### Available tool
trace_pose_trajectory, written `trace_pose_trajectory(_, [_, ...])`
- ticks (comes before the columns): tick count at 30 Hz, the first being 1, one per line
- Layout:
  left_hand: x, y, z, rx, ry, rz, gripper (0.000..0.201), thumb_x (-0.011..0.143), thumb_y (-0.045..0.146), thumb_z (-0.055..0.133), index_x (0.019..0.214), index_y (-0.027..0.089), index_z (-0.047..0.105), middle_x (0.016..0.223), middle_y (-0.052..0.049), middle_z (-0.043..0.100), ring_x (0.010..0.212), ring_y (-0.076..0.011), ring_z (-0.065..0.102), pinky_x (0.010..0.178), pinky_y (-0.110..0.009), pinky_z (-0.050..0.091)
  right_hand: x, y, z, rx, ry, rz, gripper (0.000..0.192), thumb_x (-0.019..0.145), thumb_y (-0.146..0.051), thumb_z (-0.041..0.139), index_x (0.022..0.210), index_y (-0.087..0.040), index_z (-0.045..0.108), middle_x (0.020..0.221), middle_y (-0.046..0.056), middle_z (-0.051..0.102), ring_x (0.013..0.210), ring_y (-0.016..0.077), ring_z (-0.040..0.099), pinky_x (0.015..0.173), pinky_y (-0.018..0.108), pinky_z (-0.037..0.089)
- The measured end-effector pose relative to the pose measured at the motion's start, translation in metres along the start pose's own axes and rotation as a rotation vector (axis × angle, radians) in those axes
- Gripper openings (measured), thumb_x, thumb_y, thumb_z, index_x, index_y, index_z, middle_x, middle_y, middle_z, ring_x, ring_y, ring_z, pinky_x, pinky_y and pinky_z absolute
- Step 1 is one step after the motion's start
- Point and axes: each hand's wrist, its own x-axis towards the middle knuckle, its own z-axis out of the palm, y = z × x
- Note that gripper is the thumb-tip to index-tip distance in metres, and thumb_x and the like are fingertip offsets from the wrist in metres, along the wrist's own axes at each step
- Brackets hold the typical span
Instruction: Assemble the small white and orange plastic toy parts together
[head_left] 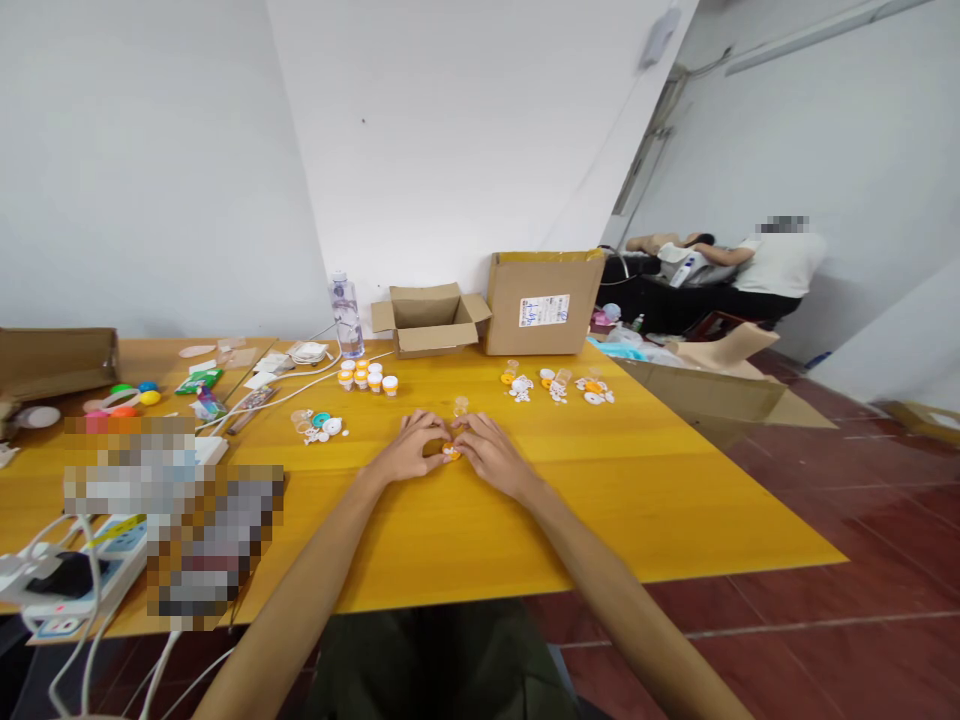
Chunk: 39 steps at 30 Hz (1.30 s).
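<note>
Between my two hands, low over the wooden table (615,500), is a small orange round part with white pieces on it (451,452). My left hand (411,446) curves round its left side, thumb and fingers closed on it. From the right, the fingertips of my right hand (489,454) press on the same part. Just beyond the fingers stands a small clear plastic cup (460,404). Finer detail of the white pieces is partly hidden by my fingers.
Left of my hands are white-capped little jars (375,376) and loose parts with a teal ring (322,421). Right lie piles of white and orange parts (520,386). Behind stand a bottle (346,315), an open carton (431,335) and a cardboard box (544,320). Power strips (124,550) sit left.
</note>
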Motion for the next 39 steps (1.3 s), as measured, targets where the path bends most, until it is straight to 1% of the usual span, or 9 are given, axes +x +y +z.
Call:
trace_pose_trajectory(7, [0.000, -0.001, 0.001, 0.011, 0.007, 0.011, 0.019, 0.086, 0.032, 0.062, 0.103, 0.028, 0.069, 0.115, -0.004, 0.060, 0.112, -0.0251, 0.047, 0.101, -0.044, 0.035, 0.000, -0.001, -0.001, -0.006, -0.001, -0.009, 0.018, 0.090, -0.009, 0.052, 0.087, -0.023, 0.064, 0.111, 0.009, 0.061, 0.106, 0.0228, 0.054, 0.089, 0.039, 0.047])
trace_pose_trajectory(15, [0.000, -0.001, 0.001, 0.013, 0.008, 0.013, 0.018, 0.086, 0.032, 0.063, 0.102, 0.028, 0.069, 0.114, -0.004, 0.060, 0.112, -0.0250, 0.048, 0.101, -0.044, 0.035, 0.000, -0.002, -0.002, -0.005, -0.004, 0.021, 0.019, 0.091, -0.010, 0.051, 0.088, -0.023, 0.064, 0.112, 0.008, 0.062, 0.107, 0.0228, 0.055, 0.089, 0.039, 0.047])
trace_pose_trajectory(22, [0.000, 0.002, -0.001, 0.012, -0.006, -0.010, 0.022, 0.084, 0.029, 0.062, 0.105, 0.029, 0.068, 0.114, -0.004, 0.059, 0.114, -0.0256, 0.048, 0.102, -0.044, 0.035, -0.001, 0.005, 0.001, -0.024, 0.061, 0.072, 0.017, 0.091, -0.012, 0.052, 0.087, -0.023, 0.063, 0.110, 0.009, 0.063, 0.104, 0.0233, 0.057, 0.086, 0.040, 0.048])
trace_pose_trajectory(27, [-0.001, 0.002, -0.002, -0.022, -0.003, -0.005, 0.026, 0.082, 0.029, 0.064, 0.108, 0.029, 0.067, 0.115, -0.004, 0.059, 0.115, -0.0260, 0.048, 0.104, -0.045, 0.034, -0.002, 0.010, 0.001, -0.035, 0.064, 0.095, 0.017, 0.091, -0.012, 0.052, 0.090, -0.024, 0.064, 0.110, 0.009, 0.063, 0.103, 0.0239, 0.056, 0.087, 0.041, 0.047])
trace_pose_trajectory(29, [-0.001, 0.003, -0.001, -0.039, 0.010, -0.004, 0.025, 0.084, 0.030, 0.062, 0.109, 0.030, 0.066, 0.116, -0.004, 0.058, 0.116, -0.0258, 0.048, 0.104, -0.044, 0.034, -0.003, 0.011, 0.001, -0.036, 0.063, 0.101, 0.017, 0.091, -0.012, 0.052, 0.091, -0.024, 0.064, 0.109, 0.009, 0.063, 0.103, 0.0242, 0.056, 0.088, 0.041, 0.047])
trace_pose_trajectory(33, [0.001, 0.008, 0.000, -0.062, 0.063, 0.014, 0.017, 0.089, 0.032, 0.057, 0.102, 0.027, 0.067, 0.115, -0.005, 0.058, 0.115, -0.0245, 0.048, 0.103, -0.042, 0.034, -0.003, 0.012, 0.002, -0.033, 0.078, 0.112, 0.017, 0.090, -0.011, 0.052, 0.088, -0.024, 0.064, 0.106, 0.008, 0.063, 0.100, 0.0239, 0.056, 0.086, 0.040, 0.047])
trace_pose_trajectory(36, [0.003, 0.011, 0.001, -0.052, 0.080, 0.028, 0.012, 0.090, 0.027, 0.055, 0.093, 0.025, 0.067, 0.113, -0.005, 0.059, 0.112, -0.0235, 0.049, 0.101, -0.041, 0.035, -0.003, 0.012, 0.003, -0.026, 0.083, 0.119, 0.018, 0.090, -0.011, 0.052, 0.086, -0.023, 0.063, 0.105, 0.008, 0.063, 0.098, 0.0233, 0.057, 0.085, 0.039, 0.047])
trace_pose_trajectory(39, [0.004, 0.013, 0.003, -0.035, 0.076, 0.024, 0.012, 0.089, 0.020, 0.054, 0.087, 0.023, 0.066, 0.111, -0.005, 0.059, 0.110, -0.0229, 0.050, 0.100, -0.041, 0.036, -0.002, 0.011, 0.004, -0.015, 0.084, 0.117, 0.018, 0.089, -0.009, 0.051, 0.085, -0.023, 0.063, 0.104, 0.008, 0.063, 0.097, 0.0228, 0.057, 0.084, 0.039, 0.048])
